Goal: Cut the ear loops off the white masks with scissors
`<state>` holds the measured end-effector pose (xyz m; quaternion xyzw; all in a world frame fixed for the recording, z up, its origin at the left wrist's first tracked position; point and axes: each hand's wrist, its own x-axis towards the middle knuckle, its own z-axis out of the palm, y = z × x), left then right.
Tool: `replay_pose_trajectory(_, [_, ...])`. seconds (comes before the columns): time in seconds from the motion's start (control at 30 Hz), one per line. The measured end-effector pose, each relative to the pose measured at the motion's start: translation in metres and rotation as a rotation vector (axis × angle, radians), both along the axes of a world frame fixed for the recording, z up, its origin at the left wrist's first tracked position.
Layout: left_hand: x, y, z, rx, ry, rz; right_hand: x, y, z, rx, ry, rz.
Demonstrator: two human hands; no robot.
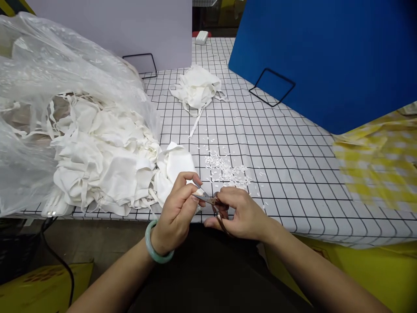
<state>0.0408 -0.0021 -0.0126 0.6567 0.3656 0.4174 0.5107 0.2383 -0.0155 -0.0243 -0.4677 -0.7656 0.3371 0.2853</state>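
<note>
My left hand (pixel 178 208), with a green bangle at the wrist, pinches the end of a white fabric strap (pixel 198 192) between thumb and fingers. My right hand (pixel 243 213) has its fingers in the handles of a pair of scissors (pixel 210 200). The scissor blades are apart, pointing left at the strap end. A white cloth piece (pixel 177 161) lies just behind my left hand; whether the strap belongs to it is hidden by the fingers. Beyond my right hand, many small white clippings (pixel 226 169) are scattered on the checked tablecloth (pixel 280 152).
At left, a heap of white strapped cloth pieces (pixel 107 161) spills from a clear plastic bag (pixel 74 65). A smaller pile (pixel 198 87) lies farther back. Lilac (pixel 156 30) and blue (pixel 319 61) boards stand behind. A power strip (pixel 57 204) sits at the front-left edge, yellow checked cloth (pixel 378 161) at right.
</note>
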Motion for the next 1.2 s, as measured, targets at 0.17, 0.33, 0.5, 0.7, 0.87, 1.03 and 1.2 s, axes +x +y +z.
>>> replay_pose_trajectory(0.17, [0.0, 0.0, -0.002, 0.032, 0.022, -0.011, 0.0, 0.0, 0.002, -0.011, 0.012, -0.001])
replay_pose_trajectory(0.33, [0.0, -0.002, -0.003, 0.045, 0.042, -0.031, 0.002, -0.001, 0.0, -0.024, 0.004, -0.011])
replay_pose_trajectory(0.5, [0.006, 0.0, -0.005, 0.052, 0.037, -0.069, 0.007, -0.006, -0.006, -0.019, -0.017, -0.062])
replay_pose_trajectory(0.7, [0.025, 0.012, -0.011, 0.075, 0.079, -0.181, 0.023, -0.017, -0.022, -0.124, -0.052, -0.209])
replay_pose_trajectory(0.87, [0.045, 0.021, -0.02, 0.047, 0.106, -0.255, 0.034, -0.029, -0.035, -0.281, 0.029, -0.365])
replay_pose_trajectory(1.03, [0.051, 0.023, -0.02, 0.012, 0.094, -0.233, 0.037, -0.033, -0.036, -0.36, 0.175, -0.369])
replay_pose_trajectory(1.2, [0.042, 0.024, -0.017, -0.099, 0.06, -0.217, 0.036, -0.029, -0.033, -0.321, 0.162, -0.309])
